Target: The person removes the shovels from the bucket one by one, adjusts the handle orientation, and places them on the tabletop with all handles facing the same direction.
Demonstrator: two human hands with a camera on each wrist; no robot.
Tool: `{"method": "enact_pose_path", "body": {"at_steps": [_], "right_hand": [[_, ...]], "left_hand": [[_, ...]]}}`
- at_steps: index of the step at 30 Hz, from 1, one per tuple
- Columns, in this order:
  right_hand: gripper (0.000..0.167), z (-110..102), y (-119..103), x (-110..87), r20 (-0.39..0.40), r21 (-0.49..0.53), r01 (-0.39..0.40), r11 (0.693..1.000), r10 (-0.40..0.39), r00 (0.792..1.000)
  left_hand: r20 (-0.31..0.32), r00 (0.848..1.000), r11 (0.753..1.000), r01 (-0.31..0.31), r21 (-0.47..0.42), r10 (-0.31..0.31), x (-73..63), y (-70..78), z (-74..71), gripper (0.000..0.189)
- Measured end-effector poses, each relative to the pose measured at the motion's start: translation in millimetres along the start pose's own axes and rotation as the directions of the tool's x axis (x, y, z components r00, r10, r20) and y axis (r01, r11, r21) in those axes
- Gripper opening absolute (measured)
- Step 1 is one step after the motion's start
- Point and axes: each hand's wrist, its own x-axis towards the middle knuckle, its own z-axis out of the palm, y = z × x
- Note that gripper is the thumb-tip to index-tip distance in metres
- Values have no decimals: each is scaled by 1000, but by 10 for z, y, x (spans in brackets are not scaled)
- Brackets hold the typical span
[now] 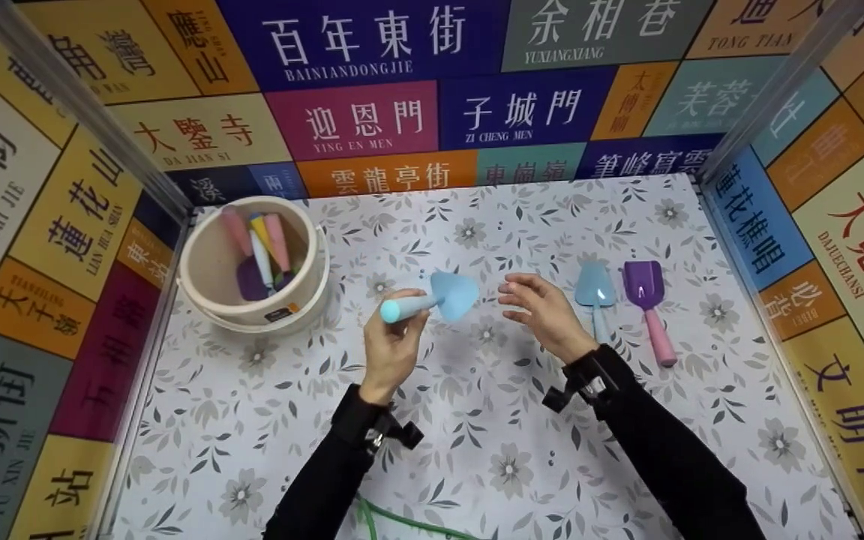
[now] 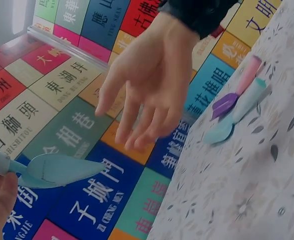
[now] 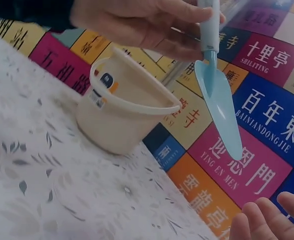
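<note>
My left hand grips the pale handle of a light blue toy trowel, held above the table with its pointed blade toward the right. In the right wrist view the trowel hangs with its tip down. My right hand is held in the air to the right of the blade, fingers extended and apart from it, holding nothing. Just beyond the right hand lie a second light blue shovel and a purple shovel with a pink handle, side by side on the table.
A cream bucket stands at the back left, with several toy tools inside, handles up. Printed panels wall the table at the back and sides. A green cord lies at the front edge of the flower-patterned tabletop.
</note>
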Motion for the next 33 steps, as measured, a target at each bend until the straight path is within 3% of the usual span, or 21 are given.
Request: {"method": "enact_pose_path", "body": {"at_steps": [2,5,8,15,20,25,29,31,33], "right_hand": [[40,34,19,47,21,87,-52,995,50,999],[24,115,41,94,56,183,-108,977,99,993],[21,200,38,103,108,240,-144,960,121,987],[54,281,1,114,175,272,-169,947,124,977],[53,277,-2,114,145,252,-168,953,134,980],[51,236,-36,91,115,247,-149,957,123,986],[34,139,-121,68,54,236,-87,968,76,996],[23,75,-184,52,26,196,-38,980,33,999],[16,8,-255,31,3,138,13,990,-13,1000]], "left_hand": [[11,1000,1000,19,-11,-19,-31,1,52,30],[25,999,999,36,-27,-35,-59,4,127,29],[40,999,999,24,-38,-23,-68,2,184,29],[60,998,998,-22,-67,26,-67,3,247,32],[73,997,997,-30,-68,35,-70,12,262,33],[129,991,999,-29,31,24,-73,26,233,37],[233,971,996,34,78,-51,-41,75,126,57],[294,946,991,126,54,-136,-8,118,45,77],[351,907,969,246,10,-234,37,158,-37,96]]}}
